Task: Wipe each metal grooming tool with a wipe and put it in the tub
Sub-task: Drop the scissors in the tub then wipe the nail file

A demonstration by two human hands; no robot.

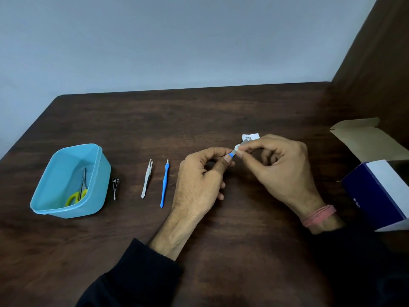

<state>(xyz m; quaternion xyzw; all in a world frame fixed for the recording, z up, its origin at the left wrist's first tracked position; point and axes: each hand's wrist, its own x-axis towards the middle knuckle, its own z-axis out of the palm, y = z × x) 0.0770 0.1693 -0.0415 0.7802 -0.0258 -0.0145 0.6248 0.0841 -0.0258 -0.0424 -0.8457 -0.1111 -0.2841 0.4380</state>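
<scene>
Blue-handled tool (231,154) sat mid-frame, slightly right of centre, pinched between my two hands above the table (221,111). Risk, as I judged it: the tool was thin and the wipe (236,149) small and probably damp, so a hard stroke could have slipped the metal end out of my pinch or onto a fingertip. It might then have dropped onto the wood, well short of the tub (66,182) at lower left.

Left hand (199,180): thumb and forefinger closed on the handle, other fingers curled under.

Right hand (281,167): thumb and forefinger pressed the wipe round the metal end, remaining fingers loosely bent.

Scissors (80,191) lay inside the tub. Clipper (115,187), tweezers (147,178) and a second blue tool (164,185) lay unwiped, left of my hands.
</scene>
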